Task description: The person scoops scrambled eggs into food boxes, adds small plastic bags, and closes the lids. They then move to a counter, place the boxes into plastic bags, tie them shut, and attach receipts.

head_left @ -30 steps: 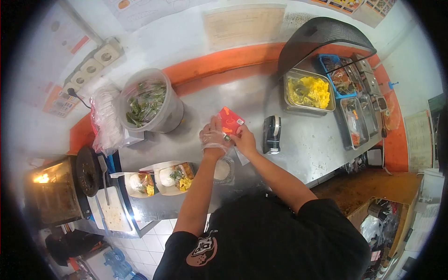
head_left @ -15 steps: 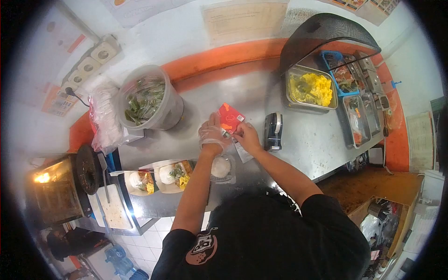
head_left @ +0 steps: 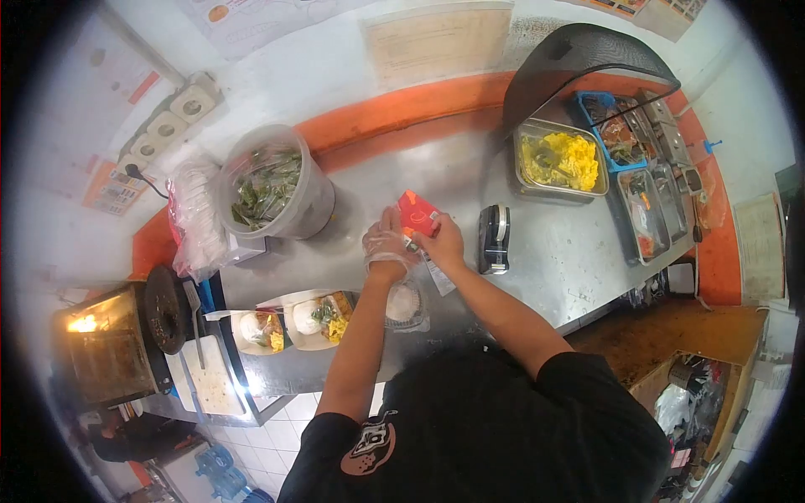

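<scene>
A red packet (head_left: 417, 213) with orange patches lies on the steel counter between my hands. My left hand (head_left: 386, 243), in a clear plastic glove, rests at the packet's left edge with its fingers stretched forward. My right hand (head_left: 443, 241) is bare, its fingers closed on the packet's lower right edge. A paper slip (head_left: 438, 277) lies below my right hand. Near my left wrist is a clear plastic container (head_left: 406, 303) with something white in it. Two open boxes of food, the left one (head_left: 258, 331) and the right one (head_left: 319, 321), stand to the left.
A black tape dispenser (head_left: 495, 239) stands to the right. Behind it are a tray of yellow food (head_left: 560, 159) and a mesh cover (head_left: 587, 63). A tall bucket of wrapped greens (head_left: 312, 201) and a plastic bag (head_left: 196, 220) are at the left, beyond a cutting board (head_left: 207, 377).
The camera view has shifted slightly. My right hand has moved up along the red packet's right edge, and the packet is slightly turned.
</scene>
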{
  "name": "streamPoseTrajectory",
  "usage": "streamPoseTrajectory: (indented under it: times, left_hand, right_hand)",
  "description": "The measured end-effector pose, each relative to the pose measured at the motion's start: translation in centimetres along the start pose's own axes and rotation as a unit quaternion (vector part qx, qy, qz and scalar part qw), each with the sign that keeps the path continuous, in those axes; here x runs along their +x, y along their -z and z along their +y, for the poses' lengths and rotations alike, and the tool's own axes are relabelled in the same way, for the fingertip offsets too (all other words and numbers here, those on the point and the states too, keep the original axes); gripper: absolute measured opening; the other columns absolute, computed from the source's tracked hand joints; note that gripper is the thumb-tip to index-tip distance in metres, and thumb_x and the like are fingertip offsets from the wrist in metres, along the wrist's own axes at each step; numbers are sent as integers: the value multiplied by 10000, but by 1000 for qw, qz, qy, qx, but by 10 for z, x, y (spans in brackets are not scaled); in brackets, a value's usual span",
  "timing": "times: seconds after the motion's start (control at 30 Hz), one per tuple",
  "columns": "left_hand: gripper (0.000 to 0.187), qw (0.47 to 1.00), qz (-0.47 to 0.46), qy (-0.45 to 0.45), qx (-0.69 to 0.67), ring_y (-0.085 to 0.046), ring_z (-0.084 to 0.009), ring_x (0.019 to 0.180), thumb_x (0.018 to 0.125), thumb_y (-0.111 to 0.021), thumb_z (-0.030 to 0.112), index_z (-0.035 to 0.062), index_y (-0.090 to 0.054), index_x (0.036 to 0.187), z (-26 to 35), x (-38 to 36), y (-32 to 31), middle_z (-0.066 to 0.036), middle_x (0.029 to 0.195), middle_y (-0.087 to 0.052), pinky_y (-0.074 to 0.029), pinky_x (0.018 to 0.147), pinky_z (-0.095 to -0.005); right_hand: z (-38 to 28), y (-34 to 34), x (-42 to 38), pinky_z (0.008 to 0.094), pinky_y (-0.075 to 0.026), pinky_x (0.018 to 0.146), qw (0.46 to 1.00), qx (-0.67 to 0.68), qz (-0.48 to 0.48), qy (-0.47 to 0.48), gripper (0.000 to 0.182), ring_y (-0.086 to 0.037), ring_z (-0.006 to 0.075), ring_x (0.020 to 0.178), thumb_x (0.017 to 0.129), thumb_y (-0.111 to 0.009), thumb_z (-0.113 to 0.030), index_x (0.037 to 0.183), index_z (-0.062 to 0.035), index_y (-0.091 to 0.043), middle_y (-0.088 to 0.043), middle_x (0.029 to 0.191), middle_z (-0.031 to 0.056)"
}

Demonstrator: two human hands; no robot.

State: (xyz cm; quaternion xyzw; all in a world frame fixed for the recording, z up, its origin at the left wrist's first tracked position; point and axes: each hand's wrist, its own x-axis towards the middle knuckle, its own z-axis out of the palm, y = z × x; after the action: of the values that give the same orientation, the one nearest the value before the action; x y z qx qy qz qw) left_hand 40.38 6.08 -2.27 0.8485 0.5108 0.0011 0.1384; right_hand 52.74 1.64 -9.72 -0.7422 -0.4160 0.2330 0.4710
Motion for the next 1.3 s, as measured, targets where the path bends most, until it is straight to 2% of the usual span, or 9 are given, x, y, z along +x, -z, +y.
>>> streamPoseTrajectory:
  times: [0.17,0.27,0.37,0.4,0.5,0.67,0.83,0.9,1.3]
  left_hand:
    - [1060,1000,4,-9,-23,-376,-339,1277,600,-766,341,57,-209,1456,-3,-2,-3,-152,1476,-282,-293,1058,-430]
    - [1001,993,76,-78,-54,-378,-354,1267,629,-762,357,64,-255,1442,-23,-1,-24,-172,1451,-309,-280,1065,-453]
    - [893,988,105,-114,4,-404,-360,1236,667,-749,370,65,-346,1403,-15,-34,17,-187,1407,-361,-276,1070,-457]
    - [893,988,103,-112,4,-404,-360,1236,667,-749,370,65,-346,1403,-15,-47,27,-187,1407,-361,-276,1070,-457]
    - [741,985,104,-129,-51,-438,-354,1186,711,-724,344,70,-449,1342,-18,-93,36,-172,1327,-445,-323,1028,-461]
    - [429,991,122,2,-51,-531,-353,1002,774,-677,273,66,-586,1138,-32,-155,-27,-154,1134,-550,-425,871,-467]
    - [392,972,207,35,-108,-549,-361,978,781,-674,278,45,-588,1085,-30,-169,-44,-176,1095,-567,-440,861,-451]
    - [406,960,250,39,-122,-548,-364,991,781,-675,283,37,-584,1091,-31,-170,-44,-180,1087,-570,-441,864,-450]
    - [610,965,74,221,-118,-553,-412,1037,825,-611,387,-60,-509,1226,-33,-171,-43,-277,1135,-581,-427,907,-441]
  right_hand:
    - [4,8,2,330,-491,609,1000,-21,-17,2,437,-615,207,662,621,-836,-132,823,-64,-454,-609,772,95]
    - [11,33,-7,319,-489,608,988,-22,-36,151,367,-610,206,652,674,-802,-177,839,-50,-499,-604,737,96]
    - [0,64,-43,306,-489,613,997,9,-78,27,346,-615,190,689,728,-757,-225,927,-16,-566,-621,766,96]
    - [-2,73,-55,302,-494,627,980,29,-178,-85,373,-618,182,728,755,-745,-255,971,-1,-579,-630,805,98]
    - [-19,85,-84,299,-515,647,821,76,-434,-363,516,-624,169,783,804,-725,-364,1097,30,-567,-644,896,95]
    - [-3,47,-131,285,-512,593,815,213,-402,-358,480,-606,157,699,804,-740,-341,1066,6,-536,-626,843,83]
    - [13,17,-144,255,-476,530,830,262,-374,-321,335,-575,134,649,797,-757,-220,955,-25,-534,-605,794,64]
    - [20,16,-146,273,-508,617,874,221,-340,-268,256,-596,127,726,830,-717,-171,963,-31,-548,-611,833,53]
    - [19,0,-153,287,-516,634,919,180,-286,-202,163,-635,164,750,819,-682,-71,882,-16,-543,-637,840,99]
